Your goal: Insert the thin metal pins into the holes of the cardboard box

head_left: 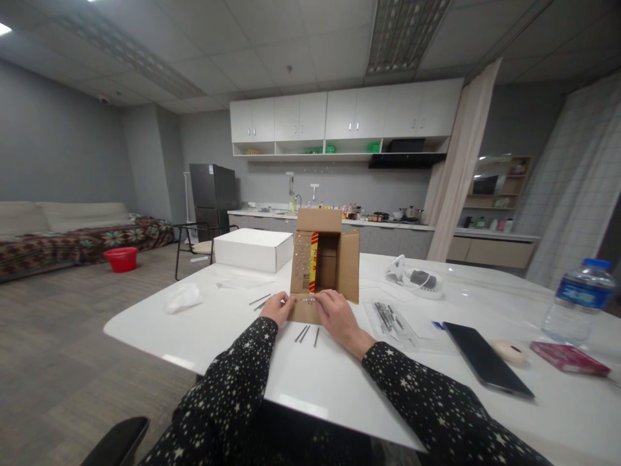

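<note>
An open cardboard box (325,262) stands on the table in front of me, its flaps spread out. Small silver dots, perhaps nail or screw heads, speckle its left flap (301,259) and form a short row on the front flap (305,314). My left hand (278,309) grips the left edge of that front flap with bent fingers. At the right end of the row, my right hand (337,317) is closed on the same flap, fingertips beside the silver dots. Several loose long nails (303,334) lie just below the flap, and others (262,302) lie near my left hand.
A clear bag of dark metal pieces (391,321) lies to the right, before a black phone (485,359), a red packet (568,358) and a water bottle (579,304). Behind on the left sits a white box (252,249); crumpled plastic (183,298) lies nearer.
</note>
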Motion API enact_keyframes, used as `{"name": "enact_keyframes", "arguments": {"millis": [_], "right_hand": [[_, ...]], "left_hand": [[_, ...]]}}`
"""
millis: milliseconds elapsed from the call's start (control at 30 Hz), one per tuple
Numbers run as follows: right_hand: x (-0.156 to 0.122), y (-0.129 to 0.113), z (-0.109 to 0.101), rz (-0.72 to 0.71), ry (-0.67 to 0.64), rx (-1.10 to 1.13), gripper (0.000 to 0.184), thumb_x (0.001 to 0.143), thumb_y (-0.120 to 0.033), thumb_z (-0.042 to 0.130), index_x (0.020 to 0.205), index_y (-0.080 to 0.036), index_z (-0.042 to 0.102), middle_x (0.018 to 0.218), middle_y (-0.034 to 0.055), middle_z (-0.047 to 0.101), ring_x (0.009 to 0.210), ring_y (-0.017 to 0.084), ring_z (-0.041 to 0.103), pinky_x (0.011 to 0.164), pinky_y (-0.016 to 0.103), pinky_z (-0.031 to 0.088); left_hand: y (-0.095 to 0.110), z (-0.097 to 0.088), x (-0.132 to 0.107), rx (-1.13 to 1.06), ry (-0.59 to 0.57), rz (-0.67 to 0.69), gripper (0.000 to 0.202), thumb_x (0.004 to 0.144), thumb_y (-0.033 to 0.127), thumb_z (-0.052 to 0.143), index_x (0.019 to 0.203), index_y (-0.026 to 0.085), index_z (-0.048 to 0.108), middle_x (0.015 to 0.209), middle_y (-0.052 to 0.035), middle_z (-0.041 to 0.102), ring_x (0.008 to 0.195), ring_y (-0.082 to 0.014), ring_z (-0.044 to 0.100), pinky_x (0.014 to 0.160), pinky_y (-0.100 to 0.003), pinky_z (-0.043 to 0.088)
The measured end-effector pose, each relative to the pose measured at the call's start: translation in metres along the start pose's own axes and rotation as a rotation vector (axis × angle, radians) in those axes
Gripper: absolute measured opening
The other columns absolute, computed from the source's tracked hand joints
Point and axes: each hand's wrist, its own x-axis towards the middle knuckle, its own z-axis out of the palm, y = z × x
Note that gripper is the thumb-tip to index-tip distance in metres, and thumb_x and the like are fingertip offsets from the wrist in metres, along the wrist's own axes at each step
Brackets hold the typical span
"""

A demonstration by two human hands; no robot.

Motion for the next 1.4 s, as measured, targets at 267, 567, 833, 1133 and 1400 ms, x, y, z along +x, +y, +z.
{"name": "enact_keyframes", "arguments": {"millis": [267, 567, 833, 1133, 1400], "right_hand": [[0.0001, -0.0002, -0.0007, 0.016, -0.015, -0.007, 0.021, 0.090, -0.015, 0.047, 0.105, -0.020, 0.061, 0.100, 0.0089, 0.062, 0.093, 0.022, 0.056, 0.081, 0.037, 0.044], [-0.0001, -0.0002, -0.0005, 0.024, -0.033, -0.026, 0.018, 0.087, -0.013, 0.050, 0.099, -0.019, 0.061, 0.098, 0.0083, 0.061, 0.093, 0.022, 0.055, 0.081, 0.036, 0.044], [-0.0004, 0.0019, 0.0029, 0.026, -0.025, -0.026, 0.015, 0.086, -0.012, 0.050, 0.092, -0.019, 0.062, 0.098, 0.0086, 0.061, 0.092, 0.022, 0.055, 0.082, 0.037, 0.045], [-0.0014, 0.0025, 0.0035, 0.024, -0.032, -0.028, 0.019, 0.086, -0.013, 0.050, 0.099, -0.019, 0.063, 0.099, 0.0088, 0.061, 0.093, 0.022, 0.055, 0.082, 0.038, 0.045], [-0.0013, 0.0011, 0.0030, 0.028, -0.042, -0.031, 0.025, 0.087, -0.014, 0.049, 0.108, -0.019, 0.061, 0.100, 0.0090, 0.061, 0.094, 0.022, 0.054, 0.084, 0.037, 0.045]], "left_hand": [[0.0035, -0.0017, -0.0018, 0.003, -0.001, -0.006, 0.032, 0.077, 0.045, 0.050, 0.057, 0.021, 0.044, 0.053, 0.0004, 0.057, 0.055, -0.0150, 0.050, 0.058, -0.025, 0.036], [0.0007, 0.0007, 0.0000, 0.009, 0.005, 0.001, 0.031, 0.078, 0.044, 0.050, 0.058, 0.021, 0.044, 0.050, 0.0016, 0.054, 0.052, -0.0145, 0.048, 0.056, -0.025, 0.034], [-0.0033, 0.0017, 0.0015, 0.002, 0.005, 0.008, 0.031, 0.077, 0.045, 0.050, 0.058, 0.021, 0.044, 0.051, 0.0018, 0.054, 0.052, -0.0141, 0.048, 0.056, -0.025, 0.034], [-0.0023, 0.0015, 0.0003, 0.015, -0.002, 0.001, 0.031, 0.078, 0.045, 0.048, 0.059, 0.021, 0.044, 0.054, 0.0005, 0.057, 0.054, -0.0145, 0.049, 0.057, -0.025, 0.034], [-0.0031, 0.0019, 0.0017, 0.015, -0.004, 0.004, 0.032, 0.078, 0.046, 0.048, 0.059, 0.021, 0.044, 0.054, 0.0004, 0.056, 0.054, -0.0145, 0.048, 0.057, -0.025, 0.034]]}}
